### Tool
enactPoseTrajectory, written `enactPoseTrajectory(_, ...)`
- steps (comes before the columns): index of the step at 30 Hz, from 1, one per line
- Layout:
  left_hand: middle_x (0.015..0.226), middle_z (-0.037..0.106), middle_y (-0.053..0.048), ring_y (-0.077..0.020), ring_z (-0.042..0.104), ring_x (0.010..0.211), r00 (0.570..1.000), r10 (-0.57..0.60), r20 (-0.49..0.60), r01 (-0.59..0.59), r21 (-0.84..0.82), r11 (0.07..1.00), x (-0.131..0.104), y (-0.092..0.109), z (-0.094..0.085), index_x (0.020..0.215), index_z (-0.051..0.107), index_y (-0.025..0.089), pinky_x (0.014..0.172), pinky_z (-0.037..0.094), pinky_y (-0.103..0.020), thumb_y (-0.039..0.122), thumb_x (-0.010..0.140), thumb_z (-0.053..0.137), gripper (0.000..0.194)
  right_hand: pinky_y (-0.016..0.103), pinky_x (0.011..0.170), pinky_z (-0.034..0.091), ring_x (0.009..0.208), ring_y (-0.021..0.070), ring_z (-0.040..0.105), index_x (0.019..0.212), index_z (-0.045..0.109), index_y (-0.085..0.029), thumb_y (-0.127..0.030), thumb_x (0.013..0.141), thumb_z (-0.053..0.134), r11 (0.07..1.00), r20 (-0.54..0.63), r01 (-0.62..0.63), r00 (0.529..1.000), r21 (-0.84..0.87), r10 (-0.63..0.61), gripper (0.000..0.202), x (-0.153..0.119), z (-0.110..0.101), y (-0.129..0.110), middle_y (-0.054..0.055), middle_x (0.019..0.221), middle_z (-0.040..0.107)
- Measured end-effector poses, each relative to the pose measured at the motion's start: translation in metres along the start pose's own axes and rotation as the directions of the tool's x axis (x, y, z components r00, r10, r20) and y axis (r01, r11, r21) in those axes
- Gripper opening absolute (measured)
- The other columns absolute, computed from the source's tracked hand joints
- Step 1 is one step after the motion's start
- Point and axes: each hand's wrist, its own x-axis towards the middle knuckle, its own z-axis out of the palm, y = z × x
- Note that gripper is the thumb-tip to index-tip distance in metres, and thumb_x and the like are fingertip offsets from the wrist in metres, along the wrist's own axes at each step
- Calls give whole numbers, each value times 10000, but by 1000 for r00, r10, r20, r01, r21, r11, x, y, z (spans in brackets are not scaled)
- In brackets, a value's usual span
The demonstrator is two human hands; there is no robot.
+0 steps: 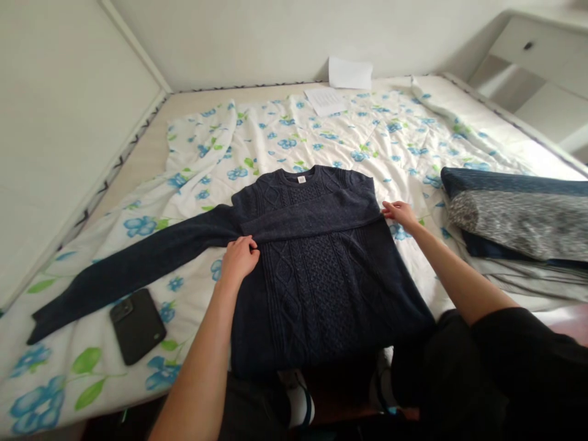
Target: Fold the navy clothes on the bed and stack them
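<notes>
Covering the bed is a floral sheet (321, 131), and on it a navy cable-knit sweater (316, 275) lies flat. One sleeve (316, 223) is folded across its chest; the left hand (239, 257) pinches its cuff, and the right hand (399, 213) pinches the fold at the sweater's edge.

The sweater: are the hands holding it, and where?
Yes. The left hand pinches the sweater at the folded sleeve's end; the right hand grips the sleeve's fold.
</notes>
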Motion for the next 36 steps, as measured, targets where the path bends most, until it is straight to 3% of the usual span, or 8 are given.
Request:
enactPoseTrajectory(3,1321,787,-130,-319,701,1260,998,-32,-47,30,-34,999,-2,4,2,1292,719,210,1187,510,-484,328,1044,559,318,264,730,585,768,189,750,997,775,-190,-654,953,810,995,43,16,999,-95,-12,467,10,11,-11,84,886,823)
enactPoseTrajectory(7,1443,733,-179,-361,656,1323,994,-52,-94,48,-43,998,-5,6,7,1531,648,167,1193,503,-519,469,1085,527,551,266,698,539,743,207,698,773,744,-217,-621,938,801,955,31,92,996,-283,-87,440,21,26,-19,21,664,693)
enactPoseTrajectory(11,1594,656,-140,-376,607,1383,996,-36,-81,34,-21,999,-7,5,10,1531,707,213,1222,498,-528,486,1055,567,567,286,630,513,626,198,614,718,698,-220,-669,940,742,968,-102,10,994,-250,-37,503,37,19,-5,-10,548,577)
enactPoseTrajectory(15,1690,597,-104,-387,568,1454,999,-40,-20,40,7,999,-9,6,12,1616,641,240,1219,511,-542,494,1074,523,610,277,603,500,542,161,549,674,689,-216,-610,870,844,948,-6,8,1000,-317,-10,467,50,8,1,-28,506,534)
enactPoseTrajectory(19,1816,435,-132,-419,404,1644,998,-46,32,45,42,998,-12,13,19,1747,462,174,1283,442,-607,446,1115,400,691,246,575,518,536,125,547,874,762,-191,-456,810,951,994,59,-109,992,-20,110,332,55,14,-15,-38,599,611)
enactPoseTrajectory(23,1862,305,-170,-406,241,1738,993,-86,77,82,51,995,-12,17,28,1781,365,90,1358,328,-628,423,1125,334,736,194,567,559,582,107,626,949,719,-185,-413,892,935,927,159,-242,966,286,203,319,67,19,-37,-2,726,704)
enactPoseTrajectory(32,1879,227,-173,-405,211,1748,989,-112,100,109,33,994,-9,13,36,1807,292,93,1366,301,-648,565,1132,324,824,308,660,683,668,170,740,1010,745,-128,-244,912,944,915,295,-292,933,279,208,250,109,41,-70,62,822,798)
enactPoseTrajectory(36,1885,200,-164,-401,196,1751,980,-122,159,113,64,992,-9,16,30,1807,284,84,1376,298,-622,571,1132,314,833,294,602,671,606,155,698,1035,730,-132,-231,886,967,916,44,-270,962,298,269,297,121,38,-55,14,733,754)
